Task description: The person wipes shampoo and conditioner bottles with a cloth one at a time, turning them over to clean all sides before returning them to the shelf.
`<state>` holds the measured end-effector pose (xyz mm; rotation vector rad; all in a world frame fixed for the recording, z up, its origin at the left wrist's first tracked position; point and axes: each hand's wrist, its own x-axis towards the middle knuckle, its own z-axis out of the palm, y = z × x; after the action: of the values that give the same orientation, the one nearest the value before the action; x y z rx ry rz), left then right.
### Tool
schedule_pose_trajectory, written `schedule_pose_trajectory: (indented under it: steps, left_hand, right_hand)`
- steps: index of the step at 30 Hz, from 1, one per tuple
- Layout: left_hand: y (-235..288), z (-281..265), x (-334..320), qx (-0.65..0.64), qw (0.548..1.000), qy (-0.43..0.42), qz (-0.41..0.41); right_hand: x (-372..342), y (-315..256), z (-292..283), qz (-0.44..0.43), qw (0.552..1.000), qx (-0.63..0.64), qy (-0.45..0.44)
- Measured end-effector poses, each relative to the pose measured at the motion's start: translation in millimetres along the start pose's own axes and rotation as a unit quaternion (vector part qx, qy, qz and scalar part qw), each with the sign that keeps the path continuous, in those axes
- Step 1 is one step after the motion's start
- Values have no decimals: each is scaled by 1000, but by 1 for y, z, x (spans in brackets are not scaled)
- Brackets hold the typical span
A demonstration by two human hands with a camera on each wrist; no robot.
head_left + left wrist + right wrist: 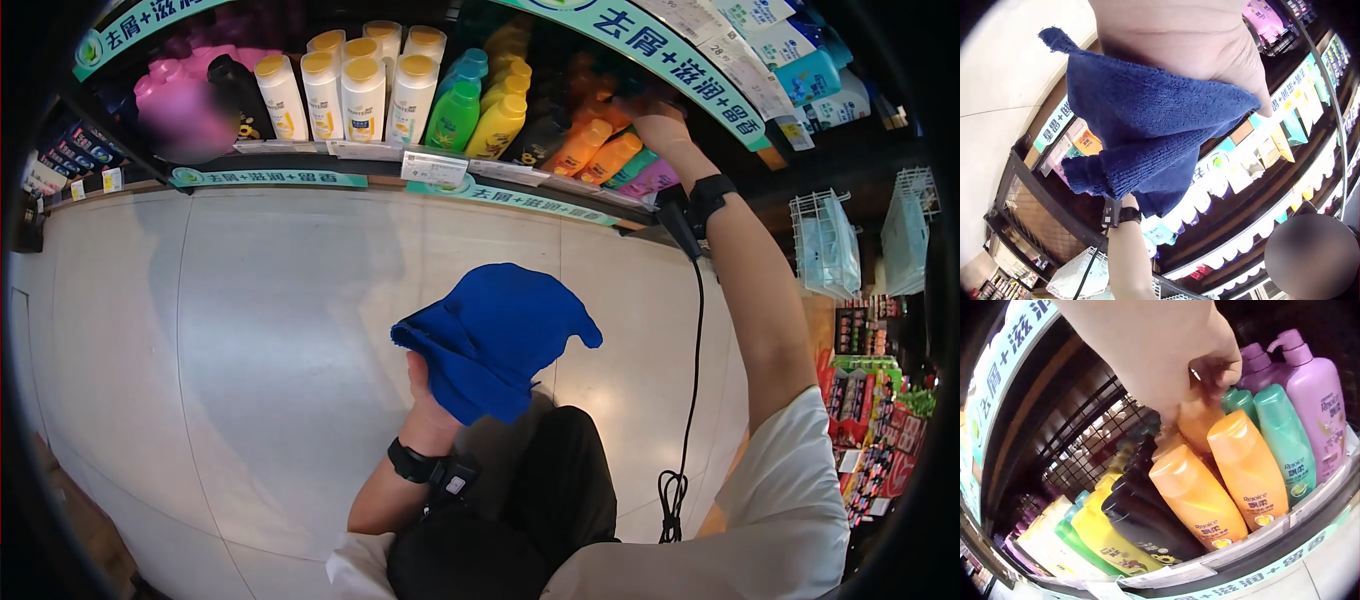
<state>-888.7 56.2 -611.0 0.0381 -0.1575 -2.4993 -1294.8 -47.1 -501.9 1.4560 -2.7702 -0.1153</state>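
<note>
My left hand (432, 400) holds a blue cloth (500, 335) above the floor, in front of my knee. The cloth (1147, 119) hangs in folds and hides most of the fingers. My right hand (1166, 369) reaches over the front row on the shelf and grips an orange shampoo bottle (1200, 424) in the second row, around its cap. Right in front of it stand two more orange bottles (1249, 478), with green bottles (1285, 440) and purple pump bottles (1316, 406) to the right and black bottles (1147, 519) to the left.
White bottles with gold caps (363, 100), a green bottle (455, 115) and yellow bottles (500, 128) line the shelf further left. A price-tag strip (520, 200) edges the shelf. Wire baskets (825, 245) hang at the right. A black cable (698, 360) dangles from my right wrist.
</note>
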Motion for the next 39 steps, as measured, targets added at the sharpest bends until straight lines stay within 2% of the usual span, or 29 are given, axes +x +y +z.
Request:
schedule_pose_trajectory:
  steps: [1,3,7,10,12,16,18,20,22,23,24,26,27,28,30,34,36,37,39]
  left_hand:
    - [0,-1,0,0,1000,3,0]
    - [0,-1,0,1,1000,14,3]
    - [-2,-3,6,-1,1000,26,-3]
    - [-5,-6,9,-12,999,36,-17]
    - [-8,-8,10,-12,999,43,-21]
    - [-5,-9,9,-5,999,44,-20]
    - [-3,-9,8,-5,996,82,-18]
    - [-2,-10,7,16,995,95,-13]
    - [-2,-8,5,38,993,108,-11]
    - [-4,-8,4,73,993,94,10]
    - [-5,-8,3,107,991,80,30]
    - [-4,-6,2,89,995,45,31]
    - [-3,-5,0,68,997,11,35]
    - [-3,-4,-2,73,997,10,39]
    - [-4,-2,-7,47,998,-5,33]
    - [-1,10,-17,70,997,0,29]
    - [-1,20,-21,95,994,25,41]
    - [0,22,-23,99,994,26,43]
    - [0,26,-26,148,987,63,25]
  right_hand:
    - [5,0,2,-1,1000,1,-3]
    - [10,1,5,-33,997,0,-75]
    - [6,-10,3,-5,998,4,-67]
    - [10,-8,5,29,993,-56,-99]
    - [9,0,10,-26,997,-39,-59]
    - [-10,19,2,-75,995,-57,-20]
    - [-22,41,15,-51,983,-31,174]
    - [-33,61,21,-79,979,-26,187]
    - [-47,73,25,-85,992,11,95]
    - [-56,71,25,-126,987,40,95]
    - [-64,67,26,-124,987,41,96]
    - [-78,58,27,-123,982,103,96]
    - [-79,59,34,-138,973,120,139]
    - [-80,58,34,-142,972,124,142]
    - [-81,55,35,-103,982,108,113]
    - [-84,55,50,-74,989,65,108]
    - [-102,48,48,9,989,61,133]
    - [-109,50,48,8,989,65,134]
    - [-126,54,36,-51,949,102,295]
